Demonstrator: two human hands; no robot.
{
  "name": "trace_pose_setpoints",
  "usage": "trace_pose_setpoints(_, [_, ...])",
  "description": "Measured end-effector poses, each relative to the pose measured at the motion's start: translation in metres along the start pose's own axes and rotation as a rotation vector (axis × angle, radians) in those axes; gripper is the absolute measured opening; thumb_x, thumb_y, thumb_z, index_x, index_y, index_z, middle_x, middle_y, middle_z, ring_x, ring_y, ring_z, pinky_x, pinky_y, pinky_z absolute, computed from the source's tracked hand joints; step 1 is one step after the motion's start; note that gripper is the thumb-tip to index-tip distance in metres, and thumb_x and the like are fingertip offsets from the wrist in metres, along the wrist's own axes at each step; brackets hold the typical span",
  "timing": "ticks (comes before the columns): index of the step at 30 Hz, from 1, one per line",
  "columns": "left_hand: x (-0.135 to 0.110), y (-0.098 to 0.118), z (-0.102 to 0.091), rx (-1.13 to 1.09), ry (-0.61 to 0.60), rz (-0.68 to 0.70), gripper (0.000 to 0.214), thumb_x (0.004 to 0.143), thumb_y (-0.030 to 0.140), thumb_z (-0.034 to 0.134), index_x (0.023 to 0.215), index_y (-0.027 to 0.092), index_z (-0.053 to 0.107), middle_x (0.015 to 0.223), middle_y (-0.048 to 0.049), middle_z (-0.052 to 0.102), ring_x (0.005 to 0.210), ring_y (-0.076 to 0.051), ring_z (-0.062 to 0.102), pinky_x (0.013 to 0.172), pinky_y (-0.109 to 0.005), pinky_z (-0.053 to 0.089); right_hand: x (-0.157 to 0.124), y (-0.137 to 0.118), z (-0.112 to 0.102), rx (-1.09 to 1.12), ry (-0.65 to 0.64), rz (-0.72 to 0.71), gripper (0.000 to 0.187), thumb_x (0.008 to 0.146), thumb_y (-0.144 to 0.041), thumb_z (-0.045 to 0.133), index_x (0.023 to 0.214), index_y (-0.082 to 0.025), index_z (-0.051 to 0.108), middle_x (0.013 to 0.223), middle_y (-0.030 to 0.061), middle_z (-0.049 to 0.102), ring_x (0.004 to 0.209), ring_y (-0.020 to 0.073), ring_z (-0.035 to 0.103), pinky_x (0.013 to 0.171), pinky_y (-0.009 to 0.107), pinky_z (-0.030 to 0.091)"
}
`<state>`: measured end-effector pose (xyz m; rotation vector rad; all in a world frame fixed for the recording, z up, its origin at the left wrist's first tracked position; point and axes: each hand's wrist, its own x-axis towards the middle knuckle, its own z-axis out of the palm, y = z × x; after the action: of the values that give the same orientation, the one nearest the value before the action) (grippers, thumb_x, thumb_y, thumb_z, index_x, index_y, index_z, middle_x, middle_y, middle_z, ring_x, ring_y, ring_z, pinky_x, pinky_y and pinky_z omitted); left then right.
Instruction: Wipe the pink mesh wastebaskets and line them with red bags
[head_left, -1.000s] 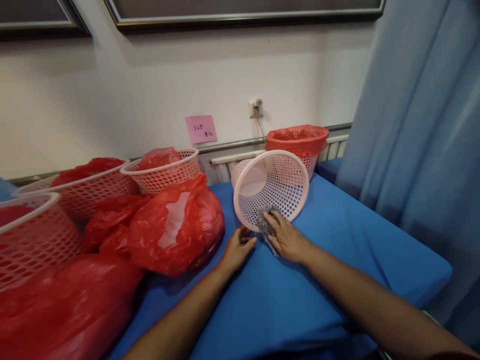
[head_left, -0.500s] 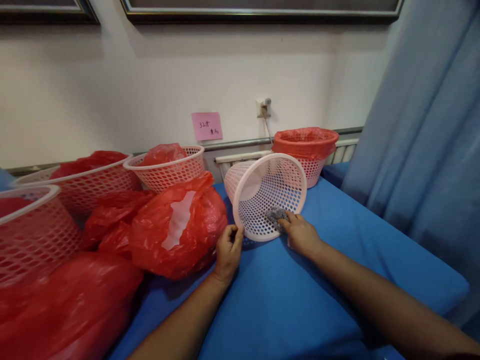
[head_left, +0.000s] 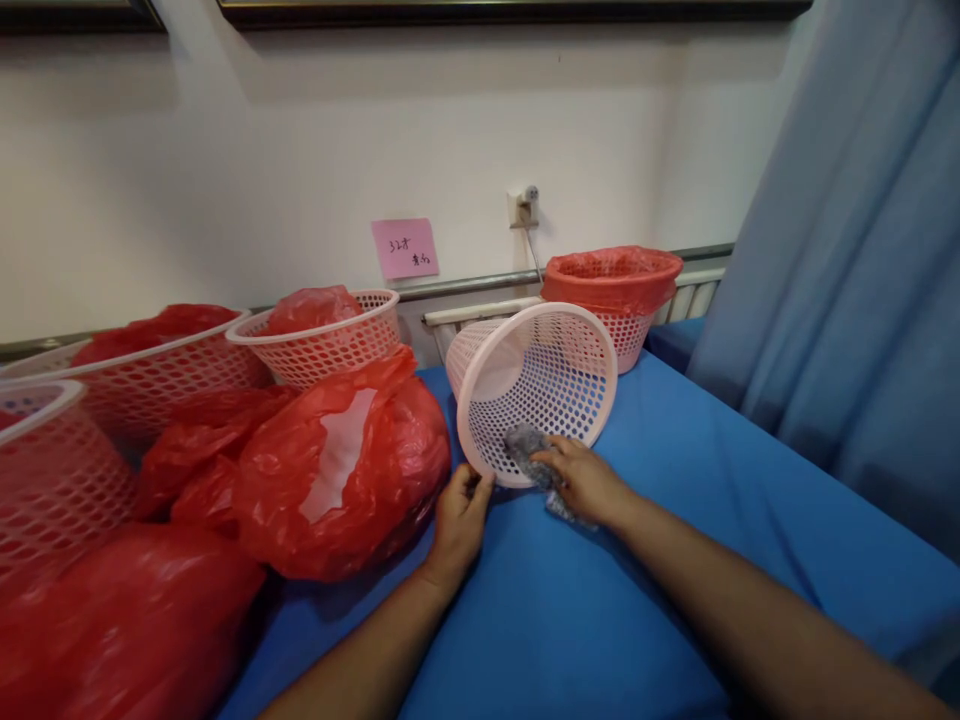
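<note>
Wiping basket [head_left: 501, 370], prob.; R hand [head_left: 589, 482] pinching gray cloth [head_left: 528, 445], L hand [head_left: 459, 525] pinching near-left rim [head_left: 466, 425]; next stroke needs steady hold.

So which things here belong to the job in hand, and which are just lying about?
Apparently in use:
pale pink perforated plastic basket, on its side, left hand at its rim
crumpled grey cloth, in the right hand

Lying about:
bulging red plastic bags
pink perforated baskets holding red plastic

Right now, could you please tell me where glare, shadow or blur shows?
Head view: glare on the lower-left red bag; head view: shadow beneath the right forearm on the blue cover; head view: grey cloth in the right hand slightly blurred.
</note>
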<state>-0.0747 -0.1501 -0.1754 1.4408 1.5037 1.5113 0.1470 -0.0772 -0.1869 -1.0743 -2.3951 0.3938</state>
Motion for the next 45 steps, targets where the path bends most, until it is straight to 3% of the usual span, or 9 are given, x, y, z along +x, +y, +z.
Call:
trace_pose_setpoints(4, [0.005,0.005,0.000,-0.031,0.071,0.032,0.029,0.087,0.047,0.069,0.084,0.019,0.061,0.078,-0.0002,0.067,0.073,-0.016,0.064,0.070,-0.027,0.054,0.001,0.013,-0.008,-0.073,0.051,0.146,0.063,0.076,0.001,0.054,0.134,-0.020,0.065,0.141,0.0170,0.058,0.126,0.0328,0.057,0.110,0.051,0.046])
trace_pose_setpoints(8, [0.001,-0.007,0.009,-0.031,-0.193,-0.033,0.031,0.084,0.046,0.071,0.099,0.018,0.069,0.096,-0.0072,0.075,0.092,-0.024,0.071,0.089,-0.039,0.058,-0.005,-0.008,0.005,0.063,0.024,-0.038,0.069,0.076,-0.003,0.063,0.140,-0.028,0.060,0.148,0.0107,0.053,0.134,0.0275,0.053,0.114,0.043,0.044])
trace_pose_setpoints(11, [-0.001,-0.010,0.008,-0.013,-0.194,-0.022,0.032,0.085,0.046,0.069,0.101,0.018,0.070,0.099,-0.0078,0.076,0.095,-0.026,0.071,0.091,-0.040,0.057,-0.007,-0.017,0.004,0.071,-0.030,-0.140,0.072,0.078,-0.004,0.063,0.145,-0.030,0.055,0.152,0.0087,0.049,0.137,0.0252,0.049,0.114,0.040,0.043])
trace_pose_setpoints(18, [-0.003,0.005,-0.002,0.077,0.009,0.116,0.027,0.091,0.045,0.065,0.087,0.018,0.065,0.081,-0.0008,0.068,0.075,-0.016,0.063,0.073,-0.027,0.053,0.000,0.011,-0.026,-0.250,-0.008,0.272,0.048,0.087,-0.014,0.059,0.134,-0.022,0.064,0.136,0.0160,0.057,0.119,0.0313,0.056,0.101,0.045,0.048])
trace_pose_setpoints(25, [-0.005,-0.009,0.010,0.052,-0.326,0.043,0.029,0.088,0.041,0.067,0.104,0.017,0.073,0.099,-0.0082,0.079,0.094,-0.026,0.073,0.089,-0.040,0.058,-0.010,-0.016,0.003,0.156,0.001,-0.125,0.070,0.078,-0.004,0.061,0.142,-0.032,0.056,0.147,0.0064,0.052,0.135,0.0229,0.051,0.112,0.039,0.044])
trace_pose_setpoints(31, [-0.003,0.004,-0.003,0.119,-0.050,0.172,0.025,0.091,0.042,0.065,0.086,0.017,0.069,0.081,-0.0025,0.073,0.075,-0.018,0.067,0.073,-0.028,0.055,-0.002,0.012,-0.022,-0.081,-0.004,0.165,0.053,0.082,-0.005,0.058,0.131,-0.024,0.066,0.133,0.0124,0.061,0.119,0.0278,0.059,0.104,0.043,0.048])
trace_pose_setpoints(34, [-0.004,0.005,-0.003,0.110,-0.036,0.174,0.025,0.092,0.042,0.066,0.087,0.017,0.069,0.082,-0.0026,0.073,0.076,-0.018,0.068,0.075,-0.028,0.056,-0.002,0.017,-0.025,-0.139,0.050,0.275,0.051,0.084,-0.010,0.061,0.134,-0.019,0.065,0.133,0.0181,0.059,0.118,0.0333,0.059,0.101,0.047,0.049])
trace_pose_setpoints(41, [-0.004,-0.009,0.007,0.053,-0.305,0.059,0.028,0.089,0.039,0.068,0.104,0.017,0.074,0.100,-0.0081,0.080,0.091,-0.024,0.074,0.086,-0.038,0.060,-0.011,-0.015,-0.001,0.236,-0.030,-0.151,0.073,0.076,-0.002,0.064,0.141,-0.033,0.056,0.146,0.0067,0.052,0.135,0.0238,0.051,0.111,0.040,0.044])
trace_pose_setpoints(45, [-0.002,0.001,-0.001,0.126,-0.097,0.151,0.022,0.090,0.039,0.067,0.091,0.017,0.071,0.088,-0.0036,0.076,0.080,-0.019,0.070,0.077,-0.031,0.057,-0.007,0.002,-0.020,-0.038,-0.053,0.058,0.052,0.080,-0.007,0.066,0.128,-0.027,0.068,0.136,0.0110,0.058,0.121,0.0266,0.057,0.105,0.042,0.046])
